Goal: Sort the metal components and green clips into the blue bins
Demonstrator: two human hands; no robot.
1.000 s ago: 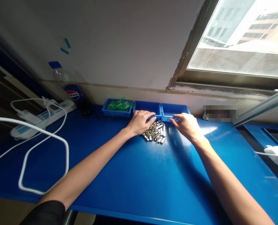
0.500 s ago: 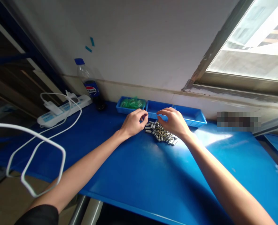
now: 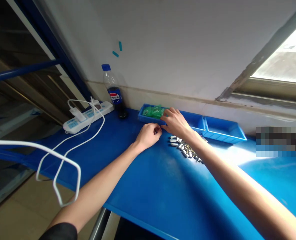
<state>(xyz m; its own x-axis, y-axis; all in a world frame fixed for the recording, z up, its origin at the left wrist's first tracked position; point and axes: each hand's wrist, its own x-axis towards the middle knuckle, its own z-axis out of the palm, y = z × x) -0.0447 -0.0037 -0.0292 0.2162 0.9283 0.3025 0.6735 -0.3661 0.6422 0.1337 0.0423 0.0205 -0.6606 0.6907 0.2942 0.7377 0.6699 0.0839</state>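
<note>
My left hand (image 3: 149, 136) is curled over the blue table with thumb and fingertips pressed together; what it pinches, if anything, is too small or hidden to make out. Right beside it, my right hand (image 3: 176, 122) reaches over the front edge of the bins, its fingers bent and its thumb apart from them, with nothing visible between. Its fingertips are next to a green plastic bag (image 3: 151, 111) lying in the left blue bin (image 3: 143, 118). A pile of small metal-cased connectors (image 3: 185, 148) lies on the table, partly covered by my right forearm.
Two more blue bins continue the row, the middle bin (image 3: 195, 121) and the right bin (image 3: 224, 130). A cola bottle (image 3: 115, 95) and a white power strip (image 3: 88, 116) stand to the left. A white cable (image 3: 66, 156) loops near my left forearm. A wall and window (image 3: 283, 66) border the table.
My right hand has moved left from above the connector pile to the left bin, close to my left hand. My left hand stays curled. The camera view has turned left.
</note>
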